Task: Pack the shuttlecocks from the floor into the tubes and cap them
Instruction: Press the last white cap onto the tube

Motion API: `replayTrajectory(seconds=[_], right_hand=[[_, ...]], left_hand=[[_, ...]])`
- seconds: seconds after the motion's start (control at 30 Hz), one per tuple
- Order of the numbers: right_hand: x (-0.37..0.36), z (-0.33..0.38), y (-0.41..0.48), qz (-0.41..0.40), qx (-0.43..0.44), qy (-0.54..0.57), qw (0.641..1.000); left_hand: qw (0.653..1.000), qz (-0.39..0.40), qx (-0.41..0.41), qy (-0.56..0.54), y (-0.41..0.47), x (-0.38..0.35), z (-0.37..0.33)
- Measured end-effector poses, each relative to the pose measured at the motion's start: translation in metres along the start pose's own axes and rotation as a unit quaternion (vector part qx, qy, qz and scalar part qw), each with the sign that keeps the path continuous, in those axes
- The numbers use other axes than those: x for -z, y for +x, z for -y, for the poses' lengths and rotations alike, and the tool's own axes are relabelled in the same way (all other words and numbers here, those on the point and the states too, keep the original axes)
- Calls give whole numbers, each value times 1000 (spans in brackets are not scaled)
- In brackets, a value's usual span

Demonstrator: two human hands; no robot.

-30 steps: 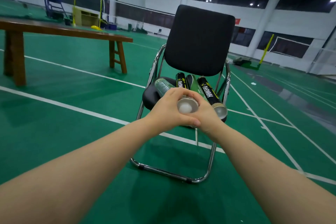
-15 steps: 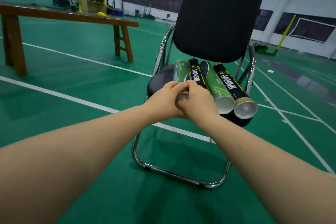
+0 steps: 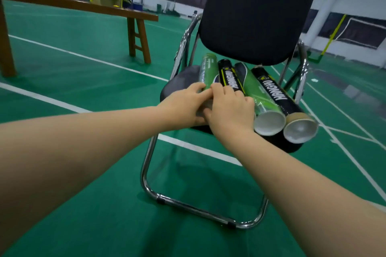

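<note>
On chair (image 3: pixel 259 16), left hand (image 3: pixel 183 104) and right hand (image 3: pixel 231 110) clasp green tube (image 3: pixel 207 69) (black tube (image 3: pixel 229 77): HANGYU).

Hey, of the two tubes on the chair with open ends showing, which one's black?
The rightmost tube, black with HANGYU lettering and a brown rim; the open tube beside it is green.

Both my bare arms reach forward and converge. My left hand (image 3: pixel 183 104) and right hand (image 3: pixel 229 108) touch, fingers curled round the near end of the green tube (image 3: pixel 207 69).
</note>
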State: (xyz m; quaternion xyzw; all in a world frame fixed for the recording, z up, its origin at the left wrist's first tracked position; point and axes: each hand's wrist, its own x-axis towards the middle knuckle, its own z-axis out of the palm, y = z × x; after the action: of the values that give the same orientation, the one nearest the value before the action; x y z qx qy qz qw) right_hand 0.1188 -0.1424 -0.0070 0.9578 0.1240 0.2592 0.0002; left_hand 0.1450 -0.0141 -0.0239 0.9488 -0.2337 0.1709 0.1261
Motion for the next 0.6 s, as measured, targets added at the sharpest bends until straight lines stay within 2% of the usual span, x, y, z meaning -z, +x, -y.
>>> replayTrajectory(seconds=[0.17,0.33,0.43,0.5,0.6], right_hand=[[-16,-11,-9,-39,8,50,998],[-24,-28,-14,-50,-30,83,995],[-18,-39,-21,-45,-34,95,994],[-7,-42,-22,-12,-45,108,993],[28,-51,-15,18,-48,106,993]], left_hand=[[999,-49,-4,-3,-5,-3,4],[993,-111,25,-41,-11,-2,-11],[995,-60,73,-24,-11,7,-29],[995,-34,90,-14,-9,17,-40],[995,-50,91,12,0,54,-56]])
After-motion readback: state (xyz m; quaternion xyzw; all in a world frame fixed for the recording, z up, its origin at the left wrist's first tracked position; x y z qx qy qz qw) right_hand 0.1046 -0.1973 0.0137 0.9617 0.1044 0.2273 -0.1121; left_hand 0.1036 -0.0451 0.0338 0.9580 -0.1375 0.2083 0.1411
